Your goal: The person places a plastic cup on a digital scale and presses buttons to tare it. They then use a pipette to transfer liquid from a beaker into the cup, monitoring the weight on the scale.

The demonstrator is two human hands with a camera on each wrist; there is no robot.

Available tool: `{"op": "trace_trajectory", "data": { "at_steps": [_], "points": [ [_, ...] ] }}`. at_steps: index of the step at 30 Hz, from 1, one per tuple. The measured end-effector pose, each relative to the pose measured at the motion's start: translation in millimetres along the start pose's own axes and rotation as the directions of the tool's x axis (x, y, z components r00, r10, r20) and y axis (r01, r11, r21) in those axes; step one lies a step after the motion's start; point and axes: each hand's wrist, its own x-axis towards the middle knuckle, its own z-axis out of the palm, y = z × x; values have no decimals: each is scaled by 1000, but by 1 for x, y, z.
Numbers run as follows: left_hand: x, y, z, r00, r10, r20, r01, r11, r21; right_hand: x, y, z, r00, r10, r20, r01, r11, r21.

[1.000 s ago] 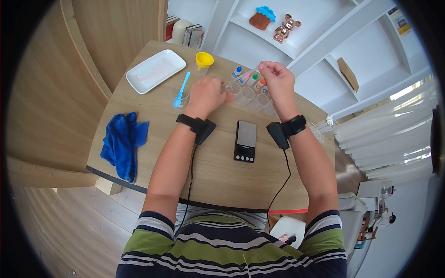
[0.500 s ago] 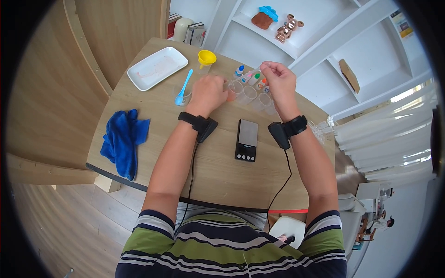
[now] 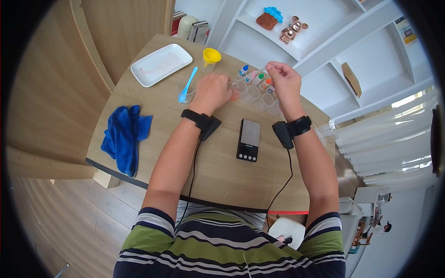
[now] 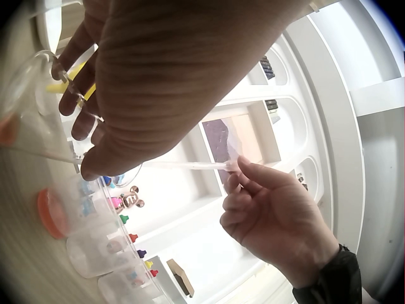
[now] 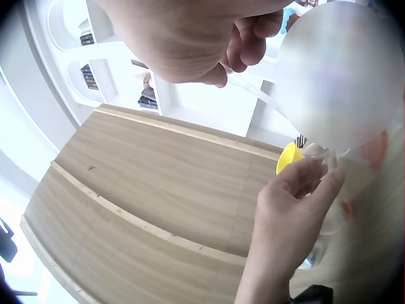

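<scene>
In the head view my left hand [image 3: 213, 92] is at the left end of a row of clear plastic cups. Its fingers pinch the rim of a clear cup [image 4: 25, 82], which has some orange liquid low inside. My right hand [image 3: 285, 84] pinches one end of a thin clear pipette [image 4: 186, 165], whose other end slants down toward the left hand. Just below the pipette stands a cup [image 3: 239, 86] with orange at its bottom. Two more cups, a nearer one [image 3: 253, 93] and another [image 3: 268, 100], continue the row under the right hand.
Small dye bottles [image 3: 260, 78] stand behind the cups. Left of them are a yellow funnel [image 3: 212, 55], a blue spoon [image 3: 188, 85] in a cup, and a white tray [image 3: 161, 74]. A black scale [image 3: 249, 139] and a blue cloth [image 3: 124, 139] lie nearer me.
The head view has shifted slightly, so the table's things appear a little farther right. Both hands keep nearly the same place and grip over the cups.
</scene>
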Motion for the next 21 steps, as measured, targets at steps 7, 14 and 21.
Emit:
{"op": "trace_trajectory", "data": {
  "at_steps": [7, 14, 21],
  "points": [
    [0, 0, -1, 1000, 0, 15, 1, 1000, -7, 2, -2, -2, 1000, -15, 13, 15, 1000, 6],
    [1, 5, -7, 997, -29, 70, 27, 999, 36, 6, 0, -6, 1000, -14, 28, 14, 1000, -11],
    [2, 2, -4, 996, -39, 86, 35, 998, 44, 5, -2, -5, 999, 2, 32, -2, 1000, -2]
  ]
}}
